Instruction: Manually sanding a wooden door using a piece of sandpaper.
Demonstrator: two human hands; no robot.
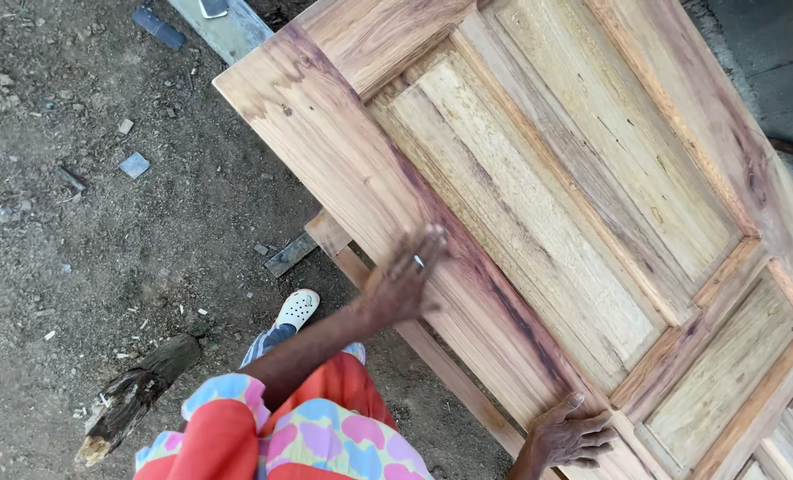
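A large unfinished wooden panel door (pixel 539 178) lies flat and slanted across the view, pale panels set in a darker frame. My left hand (pixel 404 283), a ring on one finger, rests flat on the door's long outer frame piece near its edge. Lower down, my right hand (pixel 572 436) lies palm down on the same frame piece, fingers spread toward a small panel. Neither hand holds anything. My patterned red shirt (pixel 281 427) fills the bottom edge.
A wooden rail (pixel 432 356) runs under the door's near edge. On the dirt ground (pixel 76 267) lie a dark log (pixel 134 396), a small wood strip (pixel 290 255) and a grey-blue chip (pixel 134 164). A pale plank (pixel 228 31) lies at the top. My white shoe (pixel 297 308) stands beside the rail.
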